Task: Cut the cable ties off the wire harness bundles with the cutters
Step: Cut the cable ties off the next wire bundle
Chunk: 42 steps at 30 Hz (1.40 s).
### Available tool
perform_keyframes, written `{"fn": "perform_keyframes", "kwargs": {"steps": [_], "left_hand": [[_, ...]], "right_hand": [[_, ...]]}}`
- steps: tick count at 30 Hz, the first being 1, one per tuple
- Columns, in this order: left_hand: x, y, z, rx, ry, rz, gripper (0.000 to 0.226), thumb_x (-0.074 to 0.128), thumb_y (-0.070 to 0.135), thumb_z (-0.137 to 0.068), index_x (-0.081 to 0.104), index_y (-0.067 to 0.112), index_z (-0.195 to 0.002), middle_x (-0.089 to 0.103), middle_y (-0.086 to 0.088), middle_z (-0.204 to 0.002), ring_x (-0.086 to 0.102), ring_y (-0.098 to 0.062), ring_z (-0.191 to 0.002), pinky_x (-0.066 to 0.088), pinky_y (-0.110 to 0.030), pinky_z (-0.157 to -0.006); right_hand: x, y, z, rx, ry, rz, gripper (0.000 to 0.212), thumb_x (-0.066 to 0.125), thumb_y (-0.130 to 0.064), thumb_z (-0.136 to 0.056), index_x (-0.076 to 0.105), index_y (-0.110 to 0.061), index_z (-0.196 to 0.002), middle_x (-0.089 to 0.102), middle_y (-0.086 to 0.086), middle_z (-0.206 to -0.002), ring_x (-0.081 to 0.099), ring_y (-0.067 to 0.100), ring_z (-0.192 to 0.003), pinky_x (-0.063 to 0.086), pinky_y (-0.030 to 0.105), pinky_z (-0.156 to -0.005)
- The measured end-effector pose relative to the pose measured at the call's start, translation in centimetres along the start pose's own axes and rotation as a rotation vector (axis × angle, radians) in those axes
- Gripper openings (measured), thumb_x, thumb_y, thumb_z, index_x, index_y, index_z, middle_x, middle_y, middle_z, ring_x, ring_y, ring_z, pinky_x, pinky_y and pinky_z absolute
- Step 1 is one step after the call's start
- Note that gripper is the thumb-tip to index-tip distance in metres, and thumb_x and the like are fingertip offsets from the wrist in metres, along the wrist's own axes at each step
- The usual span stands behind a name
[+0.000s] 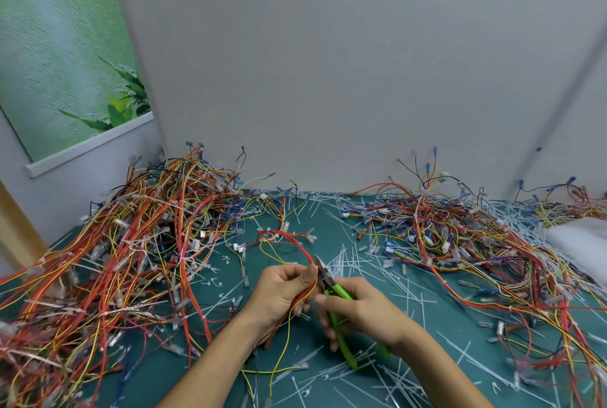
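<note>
My left hand (282, 289) grips a small bundle of red and yellow wires (289, 243), which arcs up and away from the fist toward the table's middle. My right hand (358, 309) holds the green-handled cutters (338, 312), fingers curled round the handles. The cutters' metal jaws (321, 268) point up and left and sit right at the wires just above my left thumb. Whether a cable tie lies between the jaws is too small to tell.
A large heap of tied harnesses (138, 243) fills the left of the green mat (427, 325). Another heap of wires (460, 236) spreads across the right. Cut white cable ties (354, 263) litter the mat. A grey wall stands close behind; a white cloth (581, 243) lies far right.
</note>
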<state>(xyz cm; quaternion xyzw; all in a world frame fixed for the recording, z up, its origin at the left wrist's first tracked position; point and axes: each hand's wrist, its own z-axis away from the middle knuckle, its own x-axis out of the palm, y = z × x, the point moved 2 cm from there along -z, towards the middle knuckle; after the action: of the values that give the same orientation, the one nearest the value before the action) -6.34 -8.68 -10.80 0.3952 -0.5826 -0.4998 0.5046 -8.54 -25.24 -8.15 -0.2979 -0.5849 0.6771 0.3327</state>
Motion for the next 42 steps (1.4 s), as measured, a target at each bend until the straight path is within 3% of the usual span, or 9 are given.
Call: {"fn": "perform_keyframes", "kwargs": {"steps": [9,15,19,21,23,25,28,36,42], "left_hand": [[0.1,-0.1,0.0,0.002,-0.03,0.036,0.062,0.091,0.069,-0.046,0.069,0.013,-0.062,0.058,-0.016,-0.059,0.044,-0.017,-0.036,0.037,-0.019,-0.036],[-0.1,0.1,0.0,0.01,-0.029,0.037,0.064,0.092,0.069,-0.043,0.071,0.012,-0.064,0.054,-0.012,-0.055,0.044,-0.016,-0.036,0.037,-0.018,-0.036],[-0.1,0.3,0.1,0.016,-0.026,0.051,0.067,0.093,0.067,-0.036,0.072,0.011,-0.064,0.055,-0.01,-0.049,0.048,-0.014,-0.033,0.036,-0.017,-0.033],[-0.1,0.4,0.2,0.027,-0.032,0.071,0.066,0.094,0.066,-0.034,0.07,0.011,-0.062,0.055,-0.01,-0.048,0.047,-0.013,-0.031,0.035,-0.017,-0.032],[0.0,0.5,0.2,0.034,-0.047,0.08,0.064,0.094,0.066,-0.034,0.07,0.013,-0.059,0.055,-0.009,-0.047,0.046,-0.011,-0.029,0.036,-0.018,-0.034],[0.1,0.5,0.4,0.033,-0.061,0.086,0.062,0.094,0.067,-0.035,0.07,0.014,-0.058,0.055,-0.007,-0.048,0.045,-0.01,-0.03,0.036,-0.019,-0.036],[0.2,0.6,0.5,0.039,-0.059,0.086,0.063,0.093,0.068,-0.034,0.071,0.015,-0.059,0.056,-0.008,-0.049,0.048,-0.012,-0.033,0.034,-0.016,-0.032],[-0.1,1.0,0.2,0.129,0.088,0.025,0.064,0.092,0.07,-0.035,0.074,0.015,-0.062,0.061,-0.011,-0.051,0.045,-0.013,-0.033,0.036,-0.017,-0.034],[-0.3,1.0,0.0,0.217,0.235,-0.038,0.057,0.092,0.066,-0.05,0.071,0.015,-0.066,0.065,-0.021,-0.057,0.045,-0.016,-0.038,0.04,-0.023,-0.039]], "right_hand": [[-0.5,0.5,0.0,0.038,0.064,0.058,0.015,0.059,-0.017,-0.105,0.06,-0.004,-0.099,0.046,0.002,-0.063,0.04,0.018,-0.048,0.037,0.027,-0.047],[-0.3,0.2,-0.1,-0.052,0.002,0.054,0.008,0.064,-0.024,-0.097,0.07,-0.022,-0.091,0.047,0.004,-0.065,0.045,0.02,-0.052,0.044,0.03,-0.05],[-0.2,-0.4,0.3,-0.094,-0.067,0.057,0.02,0.064,-0.017,-0.098,0.072,-0.031,-0.086,0.051,0.013,-0.074,0.056,0.024,-0.061,0.056,0.037,-0.058],[-0.3,-0.7,0.6,-0.084,-0.09,0.066,0.018,0.064,-0.015,-0.096,0.072,-0.029,-0.088,0.054,0.012,-0.077,0.059,0.025,-0.065,0.057,0.039,-0.062],[-0.5,-0.8,0.7,-0.055,-0.091,0.063,0.012,0.064,-0.014,-0.094,0.069,-0.009,-0.104,0.056,0.009,-0.076,0.058,0.025,-0.065,0.057,0.039,-0.063],[-0.7,-0.6,0.8,-0.009,-0.086,0.048,0.036,0.063,-0.015,-0.094,0.056,0.011,-0.117,0.055,0.005,-0.073,0.056,0.023,-0.062,0.054,0.036,-0.061],[-0.3,-0.7,1.0,-0.06,-0.098,0.015,0.012,0.061,-0.02,-0.099,0.067,-0.01,-0.101,0.049,0.004,-0.068,0.047,0.021,-0.054,0.048,0.031,-0.052],[0.4,-0.7,0.4,-0.074,0.053,0.047,0.033,0.06,-0.018,-0.105,0.067,-0.032,-0.077,0.04,0.001,-0.062,0.038,0.018,-0.05,0.037,0.028,-0.046],[1.1,-0.2,-0.6,-0.091,0.264,0.07,0.027,0.06,-0.017,-0.104,0.064,-0.024,-0.079,0.04,0.003,-0.061,0.035,0.018,-0.047,0.033,0.026,-0.046]]}}
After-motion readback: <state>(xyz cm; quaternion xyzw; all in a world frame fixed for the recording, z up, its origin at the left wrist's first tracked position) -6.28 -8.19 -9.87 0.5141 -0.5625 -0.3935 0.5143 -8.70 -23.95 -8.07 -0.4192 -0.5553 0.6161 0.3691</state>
